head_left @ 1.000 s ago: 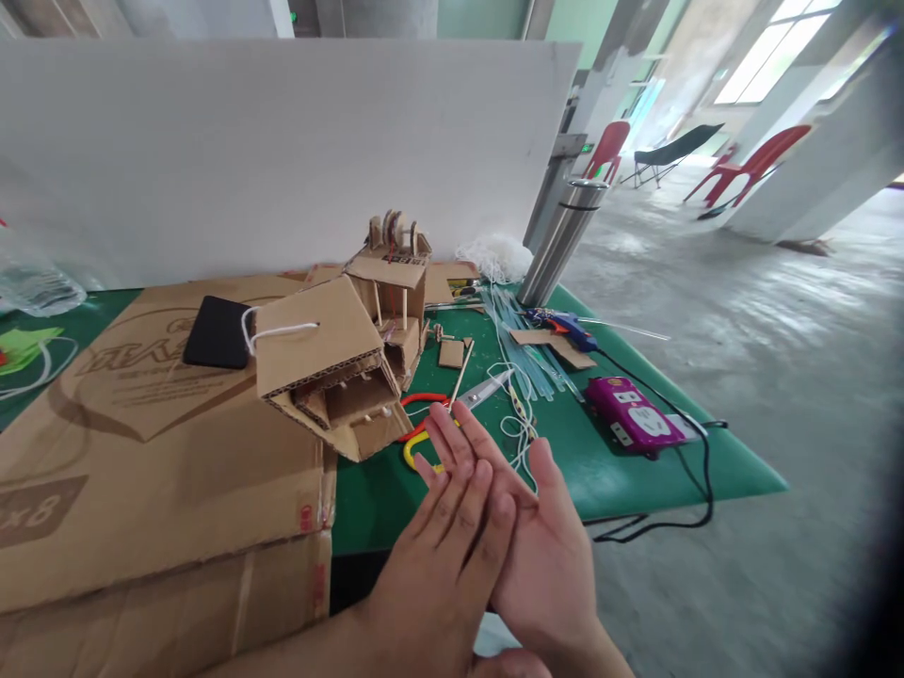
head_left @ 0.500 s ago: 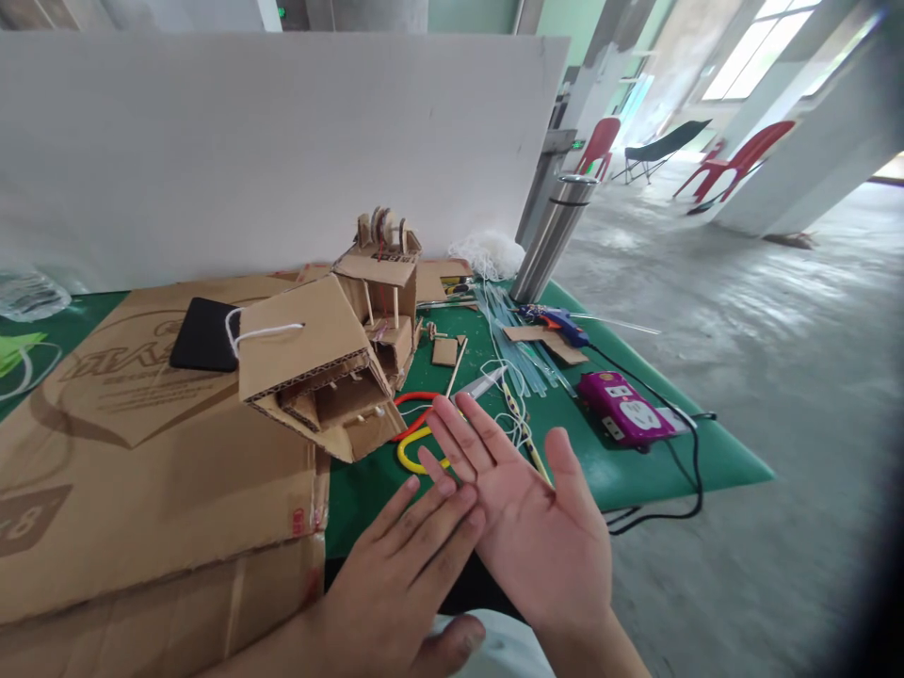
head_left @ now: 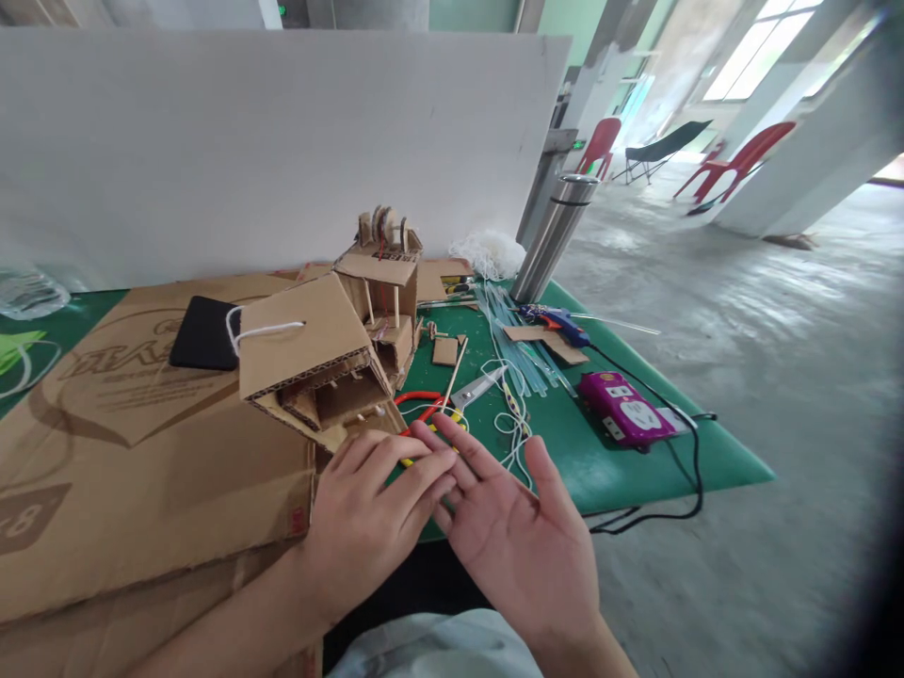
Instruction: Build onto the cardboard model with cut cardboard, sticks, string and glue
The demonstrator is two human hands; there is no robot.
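Where fingers overlap: left hand (head_left: 367,523) over right hand (head_left: 523,541) (table edge (head_left: 636,490) near)

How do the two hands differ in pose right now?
The left hand lies palm down, fingers curled, while the right hand is palm up with fingers spread. The left hand's fingertips rest on the right hand's fingers. Both are bare, hold nothing, and sit over the green mat near the scissors.
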